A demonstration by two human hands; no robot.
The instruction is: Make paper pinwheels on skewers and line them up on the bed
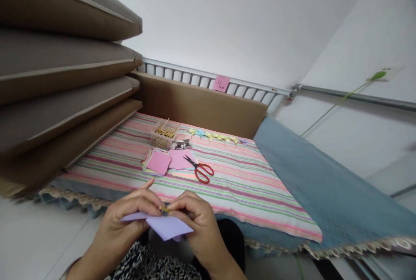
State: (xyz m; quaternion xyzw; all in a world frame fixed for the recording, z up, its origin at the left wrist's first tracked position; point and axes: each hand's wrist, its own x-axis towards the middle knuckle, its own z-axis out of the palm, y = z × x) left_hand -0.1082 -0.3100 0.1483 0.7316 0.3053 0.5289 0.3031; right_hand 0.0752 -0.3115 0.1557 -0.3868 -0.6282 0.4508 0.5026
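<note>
Low in front of me, my left hand pinches a lilac sheet of paper, cut or folded so that flaps stand out. The fingers of my right hand close from the other side, with a short yellow-brown stick-like piece between the fingertips of both hands. The paper's right corner touches my right thumb. Beyond my hands lie red-handled scissors, blades partly over pink paper. Left of them is a stack of coloured square papers. What sits under my fingers is partly hidden.
A clear tub of wooden sticks stands behind the papers, beside small silvery items. Small paper pinwheels form a row at the back of the striped cloth. Stacked cushions rise at left; a brown board borders the back.
</note>
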